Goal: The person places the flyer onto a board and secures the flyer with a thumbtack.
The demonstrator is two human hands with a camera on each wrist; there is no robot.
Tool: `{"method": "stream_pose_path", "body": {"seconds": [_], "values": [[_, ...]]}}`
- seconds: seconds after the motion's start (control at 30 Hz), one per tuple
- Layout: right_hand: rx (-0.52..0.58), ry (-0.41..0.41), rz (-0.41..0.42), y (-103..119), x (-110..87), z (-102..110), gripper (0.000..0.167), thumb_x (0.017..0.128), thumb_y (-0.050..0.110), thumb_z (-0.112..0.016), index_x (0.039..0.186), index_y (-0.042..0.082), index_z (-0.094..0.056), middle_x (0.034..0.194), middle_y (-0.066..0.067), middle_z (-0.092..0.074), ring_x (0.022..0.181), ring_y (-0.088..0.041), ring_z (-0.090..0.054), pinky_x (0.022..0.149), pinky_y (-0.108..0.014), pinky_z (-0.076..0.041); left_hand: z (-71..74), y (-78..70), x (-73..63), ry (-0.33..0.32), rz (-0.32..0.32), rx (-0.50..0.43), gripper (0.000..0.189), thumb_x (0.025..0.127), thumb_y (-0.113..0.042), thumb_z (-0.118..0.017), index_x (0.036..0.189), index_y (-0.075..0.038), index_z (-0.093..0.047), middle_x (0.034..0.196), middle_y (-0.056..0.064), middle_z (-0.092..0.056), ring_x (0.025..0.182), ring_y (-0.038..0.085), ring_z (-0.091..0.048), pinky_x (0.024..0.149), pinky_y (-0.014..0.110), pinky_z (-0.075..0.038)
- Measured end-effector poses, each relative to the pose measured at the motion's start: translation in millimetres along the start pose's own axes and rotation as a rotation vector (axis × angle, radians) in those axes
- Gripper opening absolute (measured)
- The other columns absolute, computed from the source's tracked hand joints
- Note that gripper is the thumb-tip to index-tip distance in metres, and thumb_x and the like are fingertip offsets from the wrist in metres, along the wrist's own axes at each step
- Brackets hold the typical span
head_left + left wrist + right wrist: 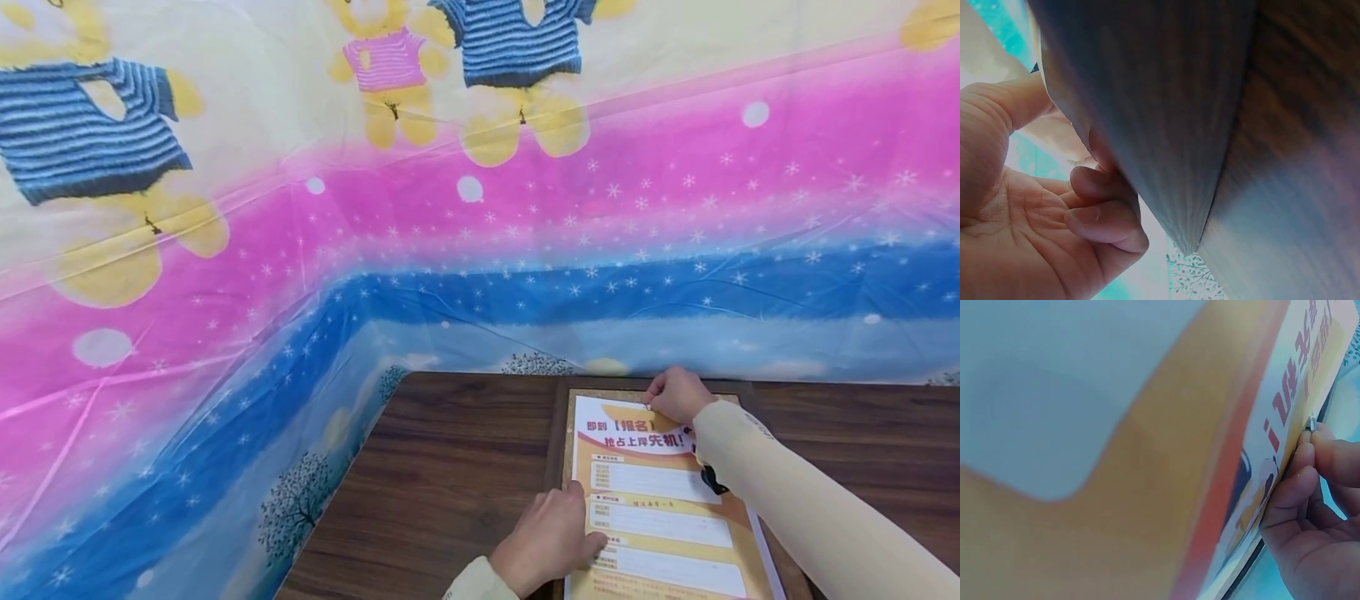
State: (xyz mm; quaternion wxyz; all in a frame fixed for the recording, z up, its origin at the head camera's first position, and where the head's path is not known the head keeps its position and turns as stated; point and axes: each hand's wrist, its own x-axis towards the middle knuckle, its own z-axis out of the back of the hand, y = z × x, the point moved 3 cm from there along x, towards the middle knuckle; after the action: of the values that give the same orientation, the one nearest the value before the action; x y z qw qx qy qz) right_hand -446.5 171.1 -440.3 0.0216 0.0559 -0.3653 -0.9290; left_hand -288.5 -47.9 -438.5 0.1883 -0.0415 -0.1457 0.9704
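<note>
A printed orange and white sheet (660, 533) with red Chinese characters lies on a cork board with a dark wooden frame (557, 450). At the sheet's top edge my right hand (678, 396) pinches a small shiny pin (1312, 424) between thumb and fingertips. The pin's point is hidden, so how deep it sits cannot be told. My left hand (543, 537) rests at the board's left side, its thumb on the sheet and its fingers by the frame. In the left wrist view, the outer fingers (1107, 222) are loosely bent beside the frame.
The board lies on a dark brown wood-grain table (442, 450), near its back edge. Behind and left of the table hangs a pink and blue cloth (480, 217) with bears and snowflakes. A dark band (712, 481) is at the right wrist.
</note>
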Motion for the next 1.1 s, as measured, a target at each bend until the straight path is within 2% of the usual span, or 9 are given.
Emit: {"method": "stream_pose_path", "body": {"seconds": [0.23,0.47,0.73,1.1], "values": [[-0.012,-0.019,0.015,-4,2.0,-1,0.006,0.088,0.007,-0.063,0.087,0.004,-0.068,0.087,-0.011,-0.060,0.081,-0.026,-0.053,0.070,-0.038,-0.042,-0.5,-0.5,0.4,0.003,0.002,0.007,0.046,0.078,-0.038,-0.075,0.100,-0.002,-0.057,0.072,0.005,-0.060,0.063,0.014,-0.058,0.053,0.029,-0.046],[-0.014,-0.026,0.005,-5,3.9,-4,0.006,0.089,0.008,-0.063,0.088,0.004,-0.068,0.088,-0.012,-0.060,0.082,-0.027,-0.053,0.071,-0.040,-0.043,-1.6,2.1,-0.2,-0.014,-0.050,0.026,0.045,0.079,-0.039,-0.075,0.099,-0.004,-0.056,0.070,0.002,-0.057,0.061,0.012,-0.057,0.052,0.027,-0.044],[0.003,-0.048,-0.013,-12,-2.7,-1,0.006,0.089,0.005,-0.062,0.087,0.004,-0.068,0.088,-0.012,-0.059,0.083,-0.028,-0.053,0.071,-0.041,-0.042,-3.5,-0.2,4.1,-0.001,-0.069,0.064,0.048,0.078,-0.043,-0.076,0.102,-0.006,-0.058,0.088,0.004,-0.053,0.071,0.013,-0.054,0.060,0.028,-0.046],[-0.020,-0.073,0.019,-16,-5.4,-6,0.007,0.090,0.006,-0.061,0.087,0.006,-0.067,0.086,-0.009,-0.059,0.082,-0.027,-0.052,0.072,-0.041,-0.042,-4.0,-0.3,4.3,0.014,-0.079,0.094,0.047,0.079,-0.045,-0.073,0.101,-0.006,-0.059,0.084,0.003,-0.050,0.069,0.013,-0.052,0.059,0.028,-0.046]]}}
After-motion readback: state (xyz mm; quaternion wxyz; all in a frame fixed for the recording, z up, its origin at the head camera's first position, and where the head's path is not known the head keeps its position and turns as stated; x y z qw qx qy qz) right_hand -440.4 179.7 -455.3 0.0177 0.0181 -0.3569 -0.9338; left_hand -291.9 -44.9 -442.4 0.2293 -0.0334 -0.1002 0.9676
